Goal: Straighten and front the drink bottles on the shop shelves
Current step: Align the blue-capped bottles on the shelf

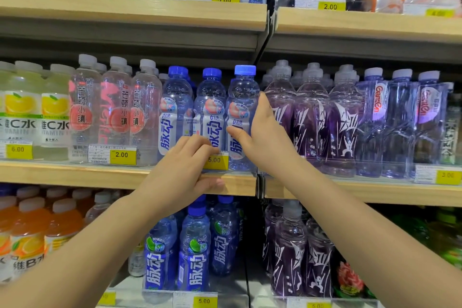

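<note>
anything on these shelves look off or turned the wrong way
Yes. On the middle shelf, the middle pink-label bottle shows its label's side, unlike its two neighbours. On the lower shelf, the third blue bottle is twisted too, its label turned partly sideways.

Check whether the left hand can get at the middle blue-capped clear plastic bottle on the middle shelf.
Probably yes. The left hand grips the wooden shelf edge right below the middle blue-capped bottle, whose front is open; the right hand holds only the neighbouring blue-capped bottle.
</note>
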`<state>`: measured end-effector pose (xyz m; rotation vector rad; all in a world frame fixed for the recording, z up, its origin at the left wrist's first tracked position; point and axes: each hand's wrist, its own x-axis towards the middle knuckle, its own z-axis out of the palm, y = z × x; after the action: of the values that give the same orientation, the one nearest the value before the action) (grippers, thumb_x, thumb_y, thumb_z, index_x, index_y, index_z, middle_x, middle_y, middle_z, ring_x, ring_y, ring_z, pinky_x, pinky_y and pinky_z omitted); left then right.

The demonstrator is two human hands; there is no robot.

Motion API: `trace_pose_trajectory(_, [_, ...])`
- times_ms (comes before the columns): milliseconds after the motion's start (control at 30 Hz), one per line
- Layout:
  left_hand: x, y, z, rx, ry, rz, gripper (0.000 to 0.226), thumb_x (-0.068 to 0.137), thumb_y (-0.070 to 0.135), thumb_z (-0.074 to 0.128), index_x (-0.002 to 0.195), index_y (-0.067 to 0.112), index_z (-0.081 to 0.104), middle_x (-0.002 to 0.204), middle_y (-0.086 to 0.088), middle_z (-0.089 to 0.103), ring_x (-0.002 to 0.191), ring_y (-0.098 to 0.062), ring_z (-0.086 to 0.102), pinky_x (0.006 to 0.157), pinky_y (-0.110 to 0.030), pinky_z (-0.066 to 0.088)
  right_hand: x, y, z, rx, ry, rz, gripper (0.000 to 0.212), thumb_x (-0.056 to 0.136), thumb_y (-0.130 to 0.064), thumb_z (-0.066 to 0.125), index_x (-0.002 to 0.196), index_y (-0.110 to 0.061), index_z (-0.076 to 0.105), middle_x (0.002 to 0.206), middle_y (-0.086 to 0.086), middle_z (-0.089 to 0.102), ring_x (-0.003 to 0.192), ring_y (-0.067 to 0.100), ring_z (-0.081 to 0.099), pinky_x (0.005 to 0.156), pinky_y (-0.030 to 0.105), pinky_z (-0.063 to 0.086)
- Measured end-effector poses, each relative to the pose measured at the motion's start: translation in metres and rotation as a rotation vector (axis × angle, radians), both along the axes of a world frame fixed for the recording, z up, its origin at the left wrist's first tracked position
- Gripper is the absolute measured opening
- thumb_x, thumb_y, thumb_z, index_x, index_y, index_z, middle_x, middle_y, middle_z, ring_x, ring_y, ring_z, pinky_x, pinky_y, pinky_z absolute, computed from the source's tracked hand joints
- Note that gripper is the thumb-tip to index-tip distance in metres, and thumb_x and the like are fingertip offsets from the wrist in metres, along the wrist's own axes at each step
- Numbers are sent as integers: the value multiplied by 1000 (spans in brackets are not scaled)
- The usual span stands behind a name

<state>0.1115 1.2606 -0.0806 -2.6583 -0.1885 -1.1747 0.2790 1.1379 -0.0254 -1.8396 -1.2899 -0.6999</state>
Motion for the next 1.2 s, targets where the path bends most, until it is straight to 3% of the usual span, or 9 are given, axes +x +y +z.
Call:
trace_pose_trajectory(233, [2, -1, -2, -6, -21, -7, 69, 86, 60, 59, 141, 18, 50, 134, 6, 44, 125, -15, 37, 101, -33, 41, -3, 6, -7, 101, -50, -24, 104, 95, -53, 63, 163, -15, -7, 163, 6, 22, 112, 30, 61, 75, 34, 49])
trace_pose_trajectory(400, [2, 0, -2, 9, -25, -4, 68, 88, 58, 59, 141, 17, 49, 135, 5, 44, 125, -16, 37, 103, -32, 40, -8, 6, -21, 203, 0, 56, 91, 99, -46, 61, 163, -19, 3, 170, -2, 10, 144, 18, 33, 106, 38, 43])
trace_pose_trajectory(500, [2, 2, -3, 14, -27, -3, 68, 88, 58, 59, 141, 17, 49, 136, 5, 44, 126, -16, 37, 103, -31, 40, -9, 8, -25, 249, -48, 6, 89, 99, -46, 59, 163, -14, 6, 160, 2, 21, 107, 12, 53, 80, 24, 45])
trace_pose_trajectory(567, [3, 2, -4, 10, -29, -5, 67, 88, 58, 60, 141, 17, 50, 136, 4, 44, 126, -16, 37, 103, -31, 39, -9, 10, -27, 266, -77, -25, 89, 100, -46, 59, 163, -11, 7, 151, 5, 29, 85, 8, 50, 69, 20, 40])
trace_pose_trajectory(667, [3, 3, -4, 11, -31, 0, 68, 88, 58, 60, 141, 16, 51, 136, 3, 46, 126, -17, 39, 103, -32, 40, -7, 11, -29, 286, -97, -30, 86, 101, -45, 58, 164, -14, 8, 153, 6, 32, 91, 10, 50, 69, 22, 41])
trace_pose_trajectory(767, [2, 2, -4, 12, -24, 7, 70, 87, 60, 53, 141, 15, 50, 136, 2, 46, 126, -17, 38, 104, -32, 39, -8, 11, -29, 322, -72, -10, 78, 102, -43, 58, 162, -17, 16, 161, 6, 31, 120, 9, 39, 81, 23, 41])
trace_pose_trajectory(900, [2, 2, -3, 6, -21, 11, 72, 87, 62, 50, 142, 15, 50, 137, 2, 45, 127, -17, 37, 106, -33, 38, -9, 13, -29, 354, -100, -32, 71, 100, -33, 64, 157, -6, 32, 151, 7, 37, 96, 5, 51, 76, 23, 48])
trace_pose_trajectory(1067, [2, 2, -4, 14, -11, 24, 70, 87, 60, 51, 140, 14, 51, 136, 1, 47, 126, -18, 37, 106, -34, 39, -7, 13, -31, 344, -110, -51, 54, 104, -21, 58, 151, -3, 40, 147, 11, 40, 93, 23, 62, 76, 38, 57])
trace_pose_trajectory(1200, [0, 2, -5, 16, -9, 28, 70, 87, 60, 51, 140, 13, 51, 135, 0, 48, 125, -19, 39, 105, -35, 39, -6, 11, -32, 333, -91, -31, 44, 105, -20, 56, 145, -7, 45, 145, 7, 41, 85, 19, 62, 72, 27, 48])
